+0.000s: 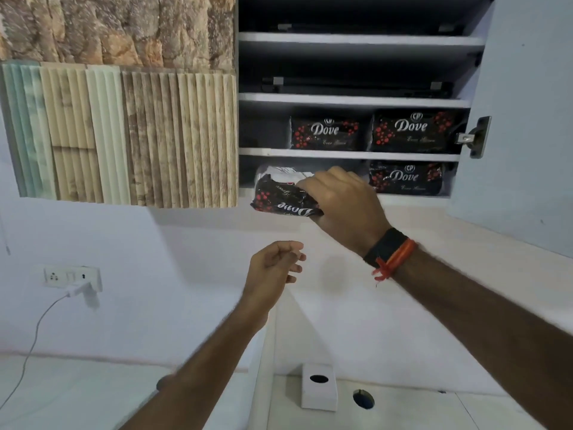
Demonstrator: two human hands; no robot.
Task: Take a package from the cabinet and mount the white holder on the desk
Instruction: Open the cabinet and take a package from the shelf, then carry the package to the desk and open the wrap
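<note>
Fingers (pixel 305 186) of the right hand (pixel 344 206) curl over a black package (pixel 280 197), gripping it tilted at the cabinet's (pixel 350 155) bottom shelf, logo upside down. At seven o'clock from it the left hand (pixel 273 268) hangs loosely half-curled, holding nothing. Three more packs (pixel 412 131) lie on the shelves. At six o'clock, far below, the white holder (pixel 319 395) stands on the desk (pixel 434 411).

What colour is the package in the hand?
Black with red dots and white lettering, on the package in the right hand; head view.
</note>
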